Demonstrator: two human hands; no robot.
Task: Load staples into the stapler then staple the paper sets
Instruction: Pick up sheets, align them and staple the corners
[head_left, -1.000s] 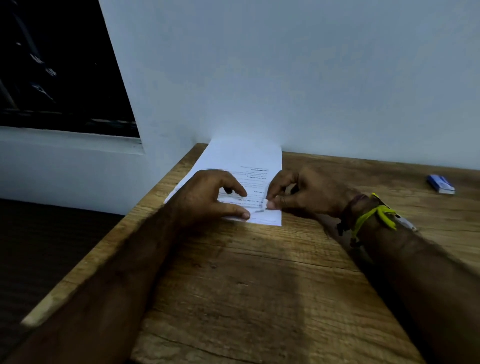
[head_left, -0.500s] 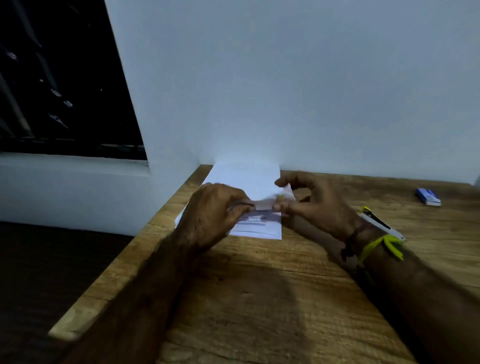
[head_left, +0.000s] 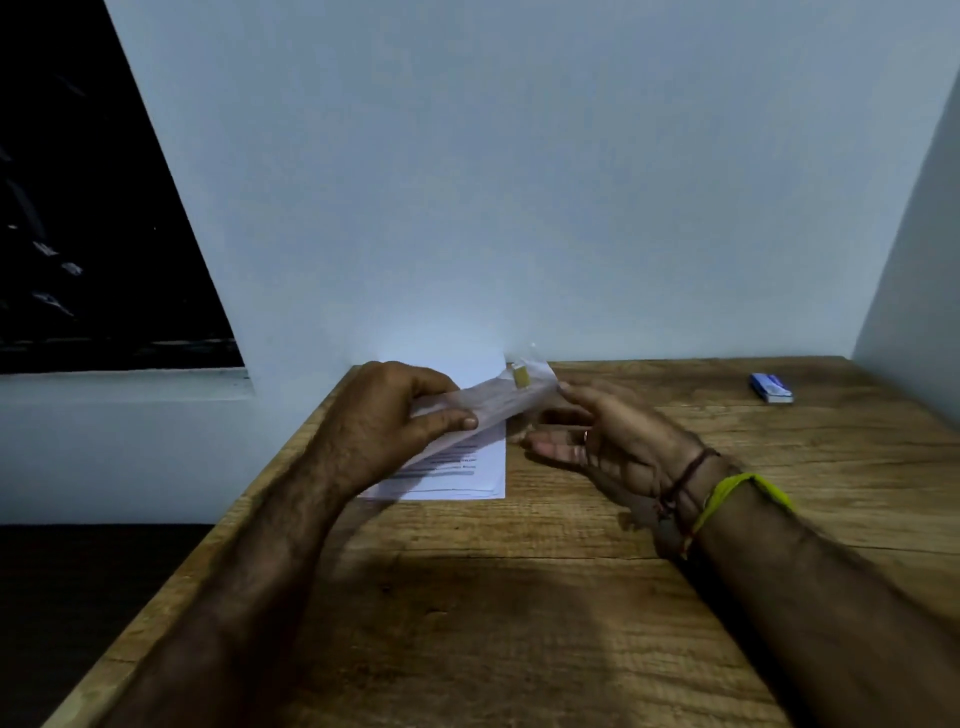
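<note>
My left hand (head_left: 384, 421) is shut on a set of white printed sheets (head_left: 493, 405), lifted at a slant above the paper stack (head_left: 467, 480) that lies on the wooden table (head_left: 519, 597) by the wall. A small yellowish patch (head_left: 520, 375) shows near the raised far end of the held sheets. My right hand (head_left: 613, 441) hovers just right of that end, palm turned left with the fingers spread, and motion blur hides whether a fingertip touches the paper. The stapler is not visible.
A small blue box (head_left: 771, 387) lies at the table's far right near the side wall. White walls close the back and right. The table's left edge (head_left: 218, 525) drops to a dark floor. A yellow band and dark threads circle my right wrist (head_left: 727, 499).
My left hand has lifted a set of sheets off the stack. My right hand let go of the paper's corner and opened. The view tilted up, and the stapler beside my right wrist dropped from sight.
</note>
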